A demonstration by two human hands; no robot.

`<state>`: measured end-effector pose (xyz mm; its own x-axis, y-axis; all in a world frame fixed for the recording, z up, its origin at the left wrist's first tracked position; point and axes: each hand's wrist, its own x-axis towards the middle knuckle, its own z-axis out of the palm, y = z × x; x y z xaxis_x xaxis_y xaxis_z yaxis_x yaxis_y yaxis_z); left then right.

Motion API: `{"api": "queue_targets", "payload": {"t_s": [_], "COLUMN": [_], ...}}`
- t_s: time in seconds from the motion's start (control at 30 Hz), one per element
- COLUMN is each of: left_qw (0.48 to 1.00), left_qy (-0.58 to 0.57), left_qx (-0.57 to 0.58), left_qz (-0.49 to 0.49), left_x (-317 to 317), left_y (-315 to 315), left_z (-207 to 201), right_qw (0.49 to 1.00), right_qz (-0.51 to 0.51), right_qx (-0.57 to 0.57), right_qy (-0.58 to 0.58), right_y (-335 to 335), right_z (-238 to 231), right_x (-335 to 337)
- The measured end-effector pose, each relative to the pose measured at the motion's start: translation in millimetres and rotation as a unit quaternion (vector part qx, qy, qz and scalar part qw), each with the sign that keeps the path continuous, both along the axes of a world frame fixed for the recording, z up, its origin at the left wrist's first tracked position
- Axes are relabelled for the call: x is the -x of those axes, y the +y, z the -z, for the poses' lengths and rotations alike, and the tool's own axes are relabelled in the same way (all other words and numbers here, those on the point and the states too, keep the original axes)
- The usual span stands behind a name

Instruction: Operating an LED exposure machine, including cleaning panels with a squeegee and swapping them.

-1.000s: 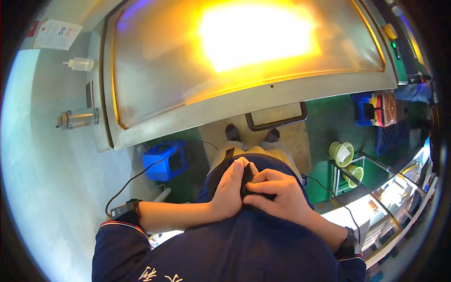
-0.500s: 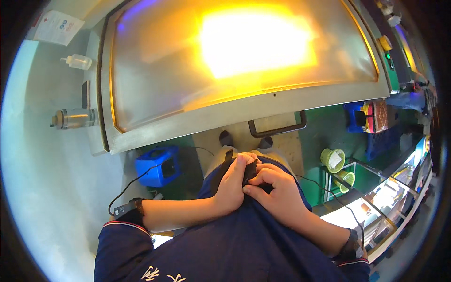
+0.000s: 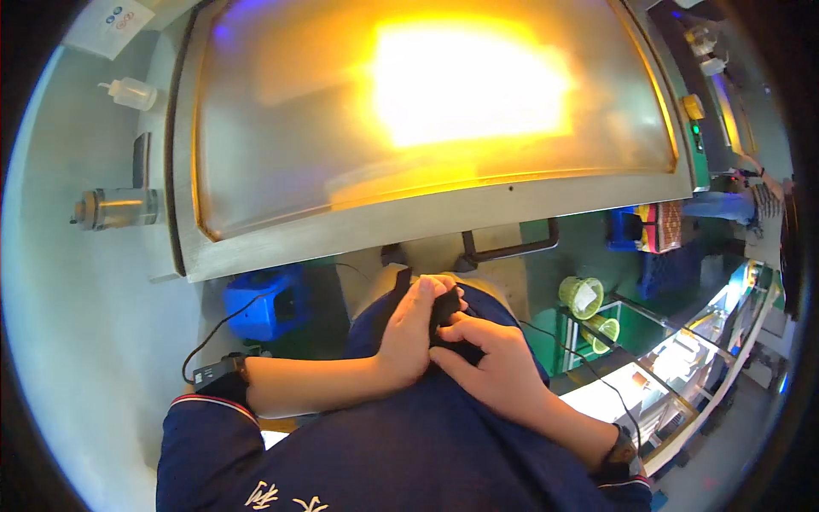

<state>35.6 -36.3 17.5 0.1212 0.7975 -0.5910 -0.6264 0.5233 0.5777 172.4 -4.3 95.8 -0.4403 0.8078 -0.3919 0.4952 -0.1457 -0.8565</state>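
Note:
Both hands meet at my waist, over the front of my navy shirt [image 3: 401,435]. My left hand [image 3: 411,328] is closed around a small black item [image 3: 444,309], its thumb lying along the near side. From the right, my right hand [image 3: 486,346] reaches the same black item with thumb and bent forefinger, closed at its edge. Most of the item is hidden by my fingers, so its kind does not show. A black strap-like piece [image 3: 394,294] stretches out beside my left hand. Dark bands with cables sit on both wrists.
A large metal cabinet lid with a glowing window [image 3: 290,145] stands ahead, a black handle [image 3: 512,247] below it. A blue stool [image 3: 260,303] is at left, with bottles [image 3: 134,94] near the wall. Green baskets [image 3: 582,296] and a lit rack [image 3: 674,358] are at right.
My view has shifted slightly, so the surroundings sit a little differently. Both hands stay on the black item, and the right thumb and forefinger have moved slightly along it.

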Motion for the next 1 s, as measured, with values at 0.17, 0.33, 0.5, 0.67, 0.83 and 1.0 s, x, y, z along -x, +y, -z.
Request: {"api": "queue_targets", "payload": {"t_s": [0.17, 0.33, 0.5, 0.67, 0.83, 1.0], "left_qw": [0.999, 0.996, 0.991, 0.994, 0.993, 0.99], "left_qy": [0.043, -0.009, -0.007, -0.032, -0.066, 0.108], "left_qx": [-0.009, -0.088, -0.127, -0.106, -0.084, -0.079], "left_qz": [0.006, 0.029, 0.043, 0.014, -0.044, 0.042], "left_x": [20.8, 53.2, 68.5, 83.9, 94.8, 123.2], "left_y": [6.0, 14.9, 18.9, 22.2, 16.3, 14.3], "left_z": [-4.2, -6.7, -5.6, -9.1, -4.8, -8.4], "right_qw": [0.999, 0.996, 0.988, 0.994, 0.981, 0.972], "right_qz": [0.039, 0.09, 0.099, 0.106, 0.156, 0.172], "right_qx": [0.025, 0.015, 0.063, 0.028, 0.107, 0.122], "right_qy": [-0.009, 0.002, -0.096, 0.005, 0.036, 0.103], "right_y": [-2.3, -8.2, 4.2, -3.9, 1.5, 9.1], "right_z": [6.6, 15.6, 5.7, 28.2, 26.5, 33.9], "right_x": [20.9, 37.2, 60.1, 63.5, 77.0, 82.0]}}
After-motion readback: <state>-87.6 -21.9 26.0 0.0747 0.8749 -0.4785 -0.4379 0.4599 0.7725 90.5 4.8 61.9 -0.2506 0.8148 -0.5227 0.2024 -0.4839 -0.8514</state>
